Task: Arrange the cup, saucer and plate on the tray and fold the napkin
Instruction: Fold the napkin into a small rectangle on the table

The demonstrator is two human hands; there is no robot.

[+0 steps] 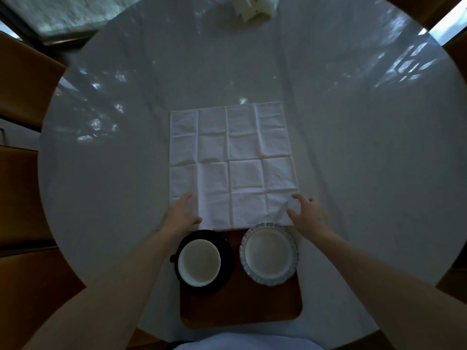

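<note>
Head view: the napkin (231, 164) lies flat on the table (353, 147), its long axis running away from me, and both my hands are equally close. My left hand (182, 213) and right hand (309, 210) pinch its near corners. It is soft, creased white cloth; behind it a wooden tray (242, 306) holds the cup (199, 263) on the black saucer (226, 251) and a frilled plate (268, 253).

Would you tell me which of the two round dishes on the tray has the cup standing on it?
The black saucer on the tray's left side carries the cup. The white plate with the patterned rim, to its right, holds nothing.
</note>
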